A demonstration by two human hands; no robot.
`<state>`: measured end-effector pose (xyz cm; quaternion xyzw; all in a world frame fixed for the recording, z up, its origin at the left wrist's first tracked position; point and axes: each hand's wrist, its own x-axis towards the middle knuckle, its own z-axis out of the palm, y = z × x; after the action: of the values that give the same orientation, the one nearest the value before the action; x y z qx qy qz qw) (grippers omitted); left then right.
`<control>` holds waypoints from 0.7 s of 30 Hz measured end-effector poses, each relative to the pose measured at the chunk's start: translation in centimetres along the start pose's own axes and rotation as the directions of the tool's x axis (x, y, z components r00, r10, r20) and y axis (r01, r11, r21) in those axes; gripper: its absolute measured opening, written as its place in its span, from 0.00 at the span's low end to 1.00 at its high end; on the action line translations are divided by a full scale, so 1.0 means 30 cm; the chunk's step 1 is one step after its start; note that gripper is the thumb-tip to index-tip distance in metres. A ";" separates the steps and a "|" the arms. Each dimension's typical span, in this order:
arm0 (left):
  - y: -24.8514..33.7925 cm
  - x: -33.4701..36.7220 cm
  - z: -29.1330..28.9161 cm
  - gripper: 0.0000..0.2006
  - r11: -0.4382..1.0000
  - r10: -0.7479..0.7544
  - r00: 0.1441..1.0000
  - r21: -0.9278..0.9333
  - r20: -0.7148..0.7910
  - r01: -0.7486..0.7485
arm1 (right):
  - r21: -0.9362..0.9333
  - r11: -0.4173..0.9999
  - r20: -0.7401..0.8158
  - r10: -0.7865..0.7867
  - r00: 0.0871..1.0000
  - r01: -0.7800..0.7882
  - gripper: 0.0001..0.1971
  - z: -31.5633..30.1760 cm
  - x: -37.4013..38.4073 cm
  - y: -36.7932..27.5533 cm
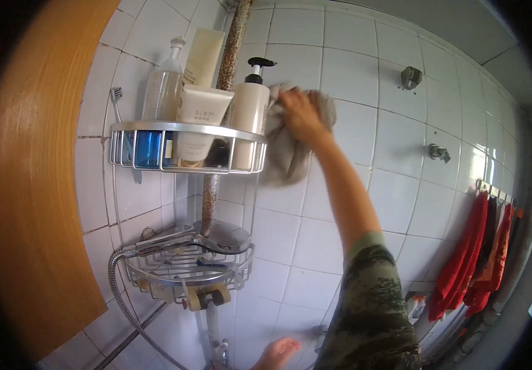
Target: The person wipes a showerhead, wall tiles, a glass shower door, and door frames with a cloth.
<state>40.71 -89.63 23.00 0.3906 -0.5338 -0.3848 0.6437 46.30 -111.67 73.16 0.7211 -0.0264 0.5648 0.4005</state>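
With my right hand (pixel 303 114) I press a crumpled grey-beige cloth (pixel 290 157) against the white tiled wall (pixel 349 74), my fingers spread over it. The cloth hangs down below the hand, its lower edge blurred. Just left of it, on the upper tier of a metal corner rack (pixel 186 128), stands a cream pump bottle (pixel 250 105) with a black top. A cream squeeze tube (pixel 204 105) and a clear pump bottle (pixel 163 89) share that tier. At the bottom edge my left hand (pixel 278 353) shows only in part, its fingers loosely open, nothing visible in it.
A shower head (pixel 186 242) with a metal hose lies across the lower rack tier. Behind the rack runs a rusty pipe (pixel 234 43). Metal fittings (pixel 411 78) jut from the wall. Red cloths (pixel 463 259) hang on hooks at right. A wooden panel (pixel 38 172) borders the left.
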 end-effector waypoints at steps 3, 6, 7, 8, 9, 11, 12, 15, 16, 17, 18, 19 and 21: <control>-0.071 -0.019 -0.083 0.08 0.992 -0.124 0.992 -0.043 -0.038 0.122 | 0.035 0.999 0.041 0.033 0.999 -0.034 0.28 -0.023 0.018 -0.031; 0.028 -0.038 -0.086 0.08 0.979 -0.191 0.978 0.058 -0.081 0.196 | 0.119 0.993 0.031 0.004 1.000 -0.008 0.29 -0.010 -0.134 -0.096; -0.017 -0.045 -0.106 0.08 0.974 -0.143 0.985 0.162 -0.095 0.157 | 0.141 0.990 0.093 -0.003 0.996 -0.010 0.29 -0.015 -0.203 -0.146; 0.007 -0.050 -0.102 0.08 0.974 -0.158 0.984 0.153 -0.079 0.169 | 0.146 0.989 0.163 -0.008 0.987 -0.016 0.29 -0.030 -0.295 -0.182; 0.059 -0.049 -0.098 0.08 0.961 -0.149 0.983 0.217 -0.109 0.170 | 0.070 0.997 0.247 0.011 0.969 -0.029 0.30 -0.069 -0.388 -0.255; 0.053 -0.070 -0.093 0.09 0.979 -0.122 0.983 0.146 -0.136 0.142 | 0.060 0.997 0.407 0.013 0.913 -0.041 0.30 -0.127 -0.604 -0.414; 0.078 -0.064 -0.083 0.09 0.966 -0.131 0.986 0.210 -0.098 0.149 | 0.106 0.993 0.489 -0.003 0.872 -0.056 0.29 -0.122 -0.750 -0.459; 0.075 -0.083 -0.047 0.09 0.982 -0.127 0.988 0.131 -0.083 0.138 | 0.255 0.965 0.650 -0.222 0.727 0.066 0.27 -0.139 -1.106 -0.611; 0.083 -0.079 -0.032 0.09 0.980 -0.152 0.988 0.122 -0.040 0.156 | 0.331 0.938 0.626 -0.301 0.720 0.105 0.27 -0.139 -1.182 -0.614; 0.090 -0.077 -0.022 0.09 0.977 -0.179 0.984 0.114 -0.009 0.178 | 0.372 0.928 0.615 -0.275 0.739 0.036 0.28 -0.143 -1.203 -0.624; 0.096 -0.079 -0.010 0.09 0.976 -0.189 0.982 0.109 -0.011 0.189 | 0.377 0.926 0.621 -0.276 0.734 0.029 0.28 -0.151 -1.196 -0.623; 0.099 -0.079 -0.005 0.09 0.973 -0.177 0.984 0.148 -0.010 0.177 | 0.370 0.923 0.548 -0.310 0.777 0.107 0.22 -0.159 -1.147 -0.611; 0.071 -0.087 0.006 0.09 0.976 -0.174 0.985 0.129 -0.011 0.174 | 0.347 0.926 0.517 -0.318 0.794 0.145 0.16 -0.157 -1.011 -0.556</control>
<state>40.34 -86.41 23.95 0.4767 -0.5216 -0.4043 0.5807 39.80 -110.09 38.87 0.9037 0.0289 0.2696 0.3313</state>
